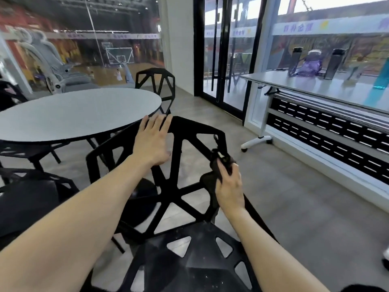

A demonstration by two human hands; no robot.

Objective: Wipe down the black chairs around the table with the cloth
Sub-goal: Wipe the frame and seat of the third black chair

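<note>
We steady a black chair and wipe its backrest edge.
Round table (pixel 63 114) far left, 1 more black chair (pixel 156 85) behind it. Our left hand (pixel 152 142) lies flat, fingers spread, on the top rail of the near chair (pixel 181 165). Right hand (pixel 229 186) is clenched around a dark cloth (pixel 219 165), bunched on the right rail; its long axis follows that rail, pointing up-left.
</note>
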